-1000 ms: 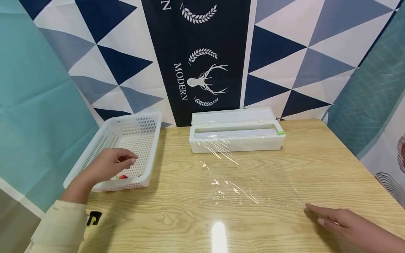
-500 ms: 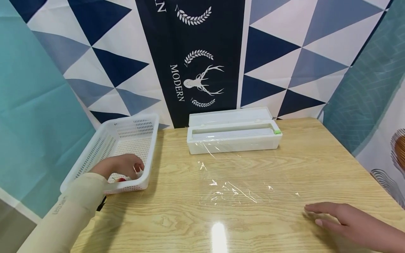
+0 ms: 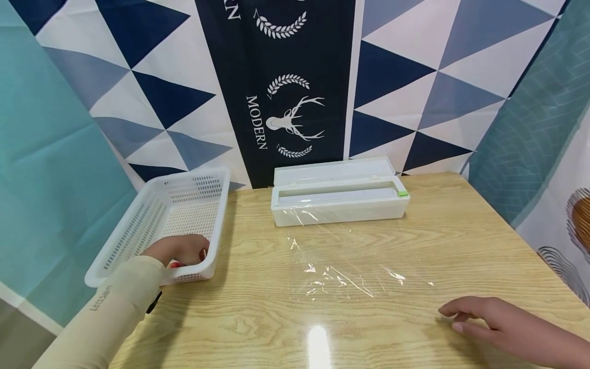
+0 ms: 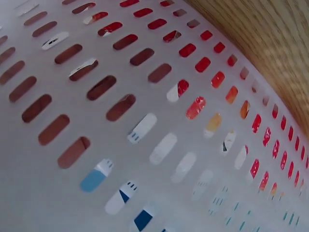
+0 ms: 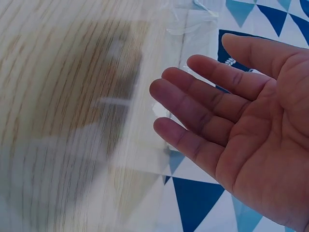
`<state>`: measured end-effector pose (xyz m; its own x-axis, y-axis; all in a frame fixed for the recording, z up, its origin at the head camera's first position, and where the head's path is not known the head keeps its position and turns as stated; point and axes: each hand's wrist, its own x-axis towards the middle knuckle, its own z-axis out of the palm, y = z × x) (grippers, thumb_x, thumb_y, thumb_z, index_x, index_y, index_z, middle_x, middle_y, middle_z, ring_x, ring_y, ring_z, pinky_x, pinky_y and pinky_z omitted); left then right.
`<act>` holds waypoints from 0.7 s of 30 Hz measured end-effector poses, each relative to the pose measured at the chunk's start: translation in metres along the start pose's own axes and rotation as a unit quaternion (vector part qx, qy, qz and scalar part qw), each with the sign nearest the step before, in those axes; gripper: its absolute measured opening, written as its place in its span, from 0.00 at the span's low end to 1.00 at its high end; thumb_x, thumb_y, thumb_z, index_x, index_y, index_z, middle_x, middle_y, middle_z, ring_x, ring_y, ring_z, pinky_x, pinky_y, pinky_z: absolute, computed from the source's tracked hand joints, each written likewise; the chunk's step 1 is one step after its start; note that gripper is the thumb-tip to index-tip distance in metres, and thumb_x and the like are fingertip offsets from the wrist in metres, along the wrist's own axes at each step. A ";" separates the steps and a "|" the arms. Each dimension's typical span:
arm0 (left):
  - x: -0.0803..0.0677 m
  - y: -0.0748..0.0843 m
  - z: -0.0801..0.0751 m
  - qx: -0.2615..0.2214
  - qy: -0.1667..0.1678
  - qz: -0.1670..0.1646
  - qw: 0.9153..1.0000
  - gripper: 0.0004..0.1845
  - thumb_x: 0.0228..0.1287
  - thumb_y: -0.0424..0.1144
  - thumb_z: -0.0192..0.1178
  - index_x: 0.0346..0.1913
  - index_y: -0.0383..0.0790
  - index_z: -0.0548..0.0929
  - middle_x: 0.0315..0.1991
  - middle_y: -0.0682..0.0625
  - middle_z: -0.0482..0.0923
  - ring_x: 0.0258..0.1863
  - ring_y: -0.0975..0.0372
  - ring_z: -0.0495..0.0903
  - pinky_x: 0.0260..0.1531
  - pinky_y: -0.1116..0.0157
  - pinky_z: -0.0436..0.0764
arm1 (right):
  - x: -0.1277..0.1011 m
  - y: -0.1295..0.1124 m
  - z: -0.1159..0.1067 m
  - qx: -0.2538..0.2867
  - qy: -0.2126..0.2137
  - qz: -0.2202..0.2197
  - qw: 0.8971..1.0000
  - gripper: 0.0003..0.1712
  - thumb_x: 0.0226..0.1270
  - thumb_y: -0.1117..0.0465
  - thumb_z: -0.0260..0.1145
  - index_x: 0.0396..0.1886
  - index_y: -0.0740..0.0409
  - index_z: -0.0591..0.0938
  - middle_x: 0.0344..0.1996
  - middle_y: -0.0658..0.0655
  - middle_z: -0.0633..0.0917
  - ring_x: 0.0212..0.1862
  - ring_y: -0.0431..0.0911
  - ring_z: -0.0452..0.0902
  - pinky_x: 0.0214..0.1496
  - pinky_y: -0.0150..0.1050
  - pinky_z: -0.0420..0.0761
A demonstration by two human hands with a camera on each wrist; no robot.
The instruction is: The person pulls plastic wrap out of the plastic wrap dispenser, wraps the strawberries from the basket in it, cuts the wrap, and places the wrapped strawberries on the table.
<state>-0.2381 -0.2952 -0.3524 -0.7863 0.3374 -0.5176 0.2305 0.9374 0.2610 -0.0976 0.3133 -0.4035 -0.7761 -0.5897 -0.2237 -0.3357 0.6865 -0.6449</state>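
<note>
red object [image 3: 175, 264] under curled left hand [image 3: 181, 249] fingers in basket [image 3: 138, 230], right hand [image 3: 479, 319] fingers relaxed apart

We see a white slotted basket [image 3: 184, 205] with something red [image 3: 175, 264] inside, a white film dispenser [image 3: 340, 200] with a green tab [image 3: 403, 193], clear film [image 3: 350, 277] on the light wood-grain table [image 3: 258, 318], a navy/white triangle backdrop [image 3: 405, 77], and a beige sleeve [image 3: 106, 318].

One basket [image 3: 138, 233], one wrap dispenser [image 3: 338, 197], one film sheet [image 3: 350, 266].
</note>
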 end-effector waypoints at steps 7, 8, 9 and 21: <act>-0.012 -0.001 -0.008 -0.021 0.083 0.031 0.996 0.10 0.53 0.30 0.67 0.38 0.42 0.80 0.32 0.50 0.76 0.30 0.59 0.73 0.31 0.62 0.75 | 0.002 -0.001 0.001 -0.011 0.021 -0.037 0.999 0.15 0.74 0.62 0.58 0.53 0.66 0.80 0.46 0.54 0.84 0.43 0.28 0.75 0.36 0.30 0.78; -0.017 -0.002 -0.010 -0.025 0.105 0.036 0.993 0.10 0.53 0.32 0.68 0.39 0.41 0.80 0.32 0.50 0.76 0.30 0.59 0.74 0.32 0.62 0.76 | 0.004 -0.003 0.001 -0.017 0.027 -0.033 0.999 0.15 0.73 0.61 0.59 0.53 0.65 0.80 0.46 0.54 0.85 0.43 0.28 0.75 0.36 0.30 0.78; -0.022 -0.003 -0.013 -0.030 0.130 0.041 0.990 0.12 0.53 0.33 0.69 0.40 0.41 0.81 0.32 0.49 0.76 0.30 0.59 0.74 0.33 0.62 0.76 | 0.005 -0.005 0.001 -0.025 0.035 -0.030 0.999 0.15 0.73 0.60 0.59 0.52 0.63 0.81 0.45 0.54 0.85 0.43 0.28 0.75 0.36 0.30 0.79; -0.079 0.038 -0.020 -0.057 0.359 0.109 0.925 0.15 0.59 0.37 0.68 0.47 0.36 0.82 0.36 0.49 0.76 0.36 0.56 0.72 0.34 0.60 0.78 | 0.019 -0.022 -0.008 -0.085 0.164 -0.092 0.979 0.10 0.69 0.66 0.63 0.47 0.56 0.83 0.41 0.40 0.84 0.41 0.29 0.76 0.31 0.29 0.76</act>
<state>-0.1787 -0.2884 -0.2854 -0.9160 0.3341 0.2221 0.3982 0.8253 0.4004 -0.1098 0.2905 -0.3876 -0.8147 -0.5605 0.1487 -0.5476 0.6593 -0.5153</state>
